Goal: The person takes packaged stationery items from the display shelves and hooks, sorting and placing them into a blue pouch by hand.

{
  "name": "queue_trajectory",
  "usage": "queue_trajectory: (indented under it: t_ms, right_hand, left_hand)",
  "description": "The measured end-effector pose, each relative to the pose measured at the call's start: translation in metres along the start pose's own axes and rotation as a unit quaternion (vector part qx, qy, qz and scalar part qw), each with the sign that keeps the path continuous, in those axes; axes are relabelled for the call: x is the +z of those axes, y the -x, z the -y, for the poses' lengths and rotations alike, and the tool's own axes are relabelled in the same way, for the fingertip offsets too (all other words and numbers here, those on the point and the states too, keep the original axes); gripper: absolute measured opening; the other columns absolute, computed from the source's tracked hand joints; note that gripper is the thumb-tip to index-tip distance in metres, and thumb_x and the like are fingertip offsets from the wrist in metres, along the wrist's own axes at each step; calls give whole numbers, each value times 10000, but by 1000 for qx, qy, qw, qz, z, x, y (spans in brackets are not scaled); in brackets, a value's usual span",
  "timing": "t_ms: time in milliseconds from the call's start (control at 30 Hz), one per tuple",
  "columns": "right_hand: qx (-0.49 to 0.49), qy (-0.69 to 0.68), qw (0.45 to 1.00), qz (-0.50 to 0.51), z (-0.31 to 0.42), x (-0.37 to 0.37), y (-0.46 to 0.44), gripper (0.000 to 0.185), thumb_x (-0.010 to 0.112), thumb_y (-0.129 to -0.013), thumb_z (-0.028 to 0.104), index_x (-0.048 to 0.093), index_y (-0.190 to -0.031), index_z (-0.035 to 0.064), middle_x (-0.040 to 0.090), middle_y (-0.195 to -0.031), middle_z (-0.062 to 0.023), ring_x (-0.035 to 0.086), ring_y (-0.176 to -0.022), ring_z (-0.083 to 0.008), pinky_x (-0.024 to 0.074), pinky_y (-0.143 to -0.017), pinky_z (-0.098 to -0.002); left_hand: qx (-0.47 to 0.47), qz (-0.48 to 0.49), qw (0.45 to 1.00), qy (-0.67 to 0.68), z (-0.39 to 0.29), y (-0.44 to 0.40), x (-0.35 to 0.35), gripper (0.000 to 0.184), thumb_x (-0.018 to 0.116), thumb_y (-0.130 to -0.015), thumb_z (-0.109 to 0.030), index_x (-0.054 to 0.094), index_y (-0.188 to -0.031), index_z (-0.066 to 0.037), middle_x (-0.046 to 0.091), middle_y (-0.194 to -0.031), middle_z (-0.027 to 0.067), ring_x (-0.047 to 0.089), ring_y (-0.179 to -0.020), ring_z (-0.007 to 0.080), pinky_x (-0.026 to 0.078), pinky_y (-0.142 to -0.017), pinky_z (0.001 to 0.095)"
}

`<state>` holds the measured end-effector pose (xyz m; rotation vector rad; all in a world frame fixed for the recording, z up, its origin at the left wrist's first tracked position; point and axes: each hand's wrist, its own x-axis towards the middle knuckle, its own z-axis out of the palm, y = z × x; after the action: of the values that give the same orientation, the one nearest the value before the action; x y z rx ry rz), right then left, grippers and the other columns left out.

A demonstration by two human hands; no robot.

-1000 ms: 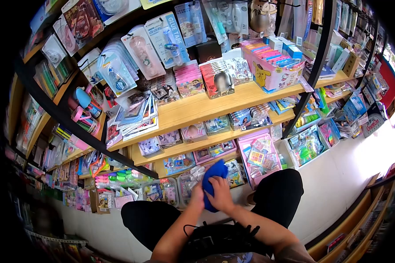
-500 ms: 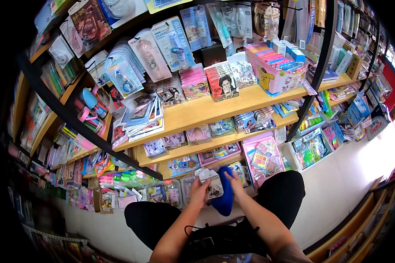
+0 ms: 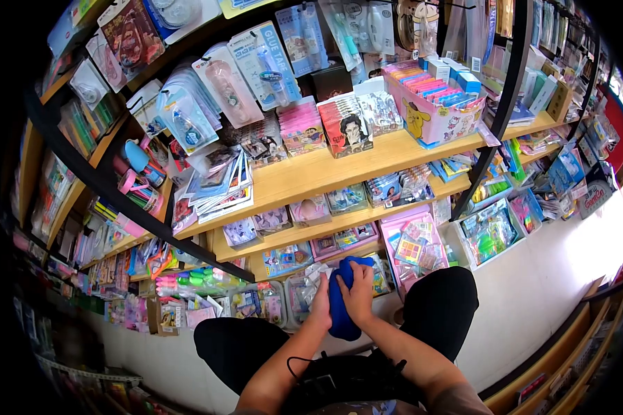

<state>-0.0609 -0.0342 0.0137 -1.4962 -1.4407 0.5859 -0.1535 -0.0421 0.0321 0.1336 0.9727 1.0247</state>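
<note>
A blue cloth (image 3: 340, 315) is bunched between my two hands, low in front of the shelves. My left hand (image 3: 321, 301) is on its left side, with a pale edge of a small packet showing by the fingertips; most of that packet is hidden. My right hand (image 3: 357, 294) lies over the cloth from the right, fingers curled onto it. Just beyond the hands are a clear bin of small packets (image 3: 300, 296) and a pink box (image 3: 413, 252) of packaged items.
A wooden shelf (image 3: 311, 175) with card packs, stickers and a pink box of packets (image 3: 432, 114) crosses the view. Black shelf posts (image 3: 509, 76) stand at left and right. My knees flank the hands. More shelving (image 3: 567, 366) is at lower right.
Half a second ago my left hand held a flat packet in view beside the cloth; now the cloth covers most of it. My right hand has moved left over the cloth.
</note>
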Motion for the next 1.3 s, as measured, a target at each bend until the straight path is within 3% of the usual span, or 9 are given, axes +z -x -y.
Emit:
queue_trajectory:
  t_ms: [200,467,733,800,933,1000,1067,1133,1300]
  right_hand:
    - [143,17,988,-52,-12,-6,-15,375,587,-800,99,435,-1135,29,432,-998,-215,481,-908,-417,401,-780,-431]
    - [104,-2,992,-76,-26,-4,-12,395,597,-798,147,436,-1137,25,442,-1036,-212,476,-944,-400,398,-815,-417]
    - [110,-234,959,-115,-17,-23,-30,378,563,-854,184,428,-1152,-6,523,-1020,-118,494,-952,-203,362,-884,-299]
    - [159,-312,928,-128,-30,-20,-32,345,566,-852,166,434,-1126,3,524,-991,-98,495,-919,-173,383,-846,-283]
    - [225,-311,917,-110,-42,-13,-27,277,572,-847,134,441,-1059,13,525,-911,-70,505,-818,-135,422,-742,-255]
    - [256,-341,900,-88,-22,-16,-25,276,576,-841,123,441,-1055,14,527,-897,-70,512,-790,-138,432,-716,-255]
    - [216,-318,920,-76,-39,-5,-23,270,578,-838,118,443,-1051,20,527,-882,-70,513,-776,-134,436,-703,-259]
    - [205,-301,927,-84,-43,0,-23,266,578,-838,118,445,-1049,24,526,-878,-66,509,-774,-132,433,-704,-256]
    - [212,-309,924,-74,-51,1,-21,257,578,-834,100,447,-1040,19,523,-879,-64,503,-781,-137,427,-722,-256]
  left_hand:
    - [-14,85,996,6,25,-18,-32,407,360,-920,-374,521,-1125,-61,590,-1065,97,573,-952,205,452,-853,333]
    - [25,118,964,-237,40,-7,-33,325,489,-899,-261,468,-1159,-68,553,-1024,26,518,-899,125,411,-783,257]
    - [220,20,696,-683,25,16,-74,486,711,-680,-379,568,-927,14,578,-810,166,566,-754,243,441,-653,342]
    - [195,-44,808,-555,6,2,-107,381,692,-732,-280,577,-972,-7,617,-840,93,563,-743,162,446,-653,296]
    - [308,-165,864,-362,-123,39,-80,286,674,-748,-276,610,-893,-38,609,-765,53,552,-655,109,433,-571,249]
    - [398,-272,817,-317,-194,68,-46,236,654,-772,-225,600,-863,-14,605,-748,36,544,-630,105,425,-560,270]
    - [481,-256,803,-240,-258,96,-17,239,643,-786,-203,599,-887,9,619,-811,61,566,-706,110,440,-603,271]
    - [628,-222,700,-256,-318,101,-5,259,624,-802,-256,591,-905,-21,606,-751,30,547,-623,95,423,-546,250]
    - [680,-270,624,-274,-403,135,61,322,659,-770,-265,600,-852,40,632,-782,87,575,-668,126,443,-604,287]
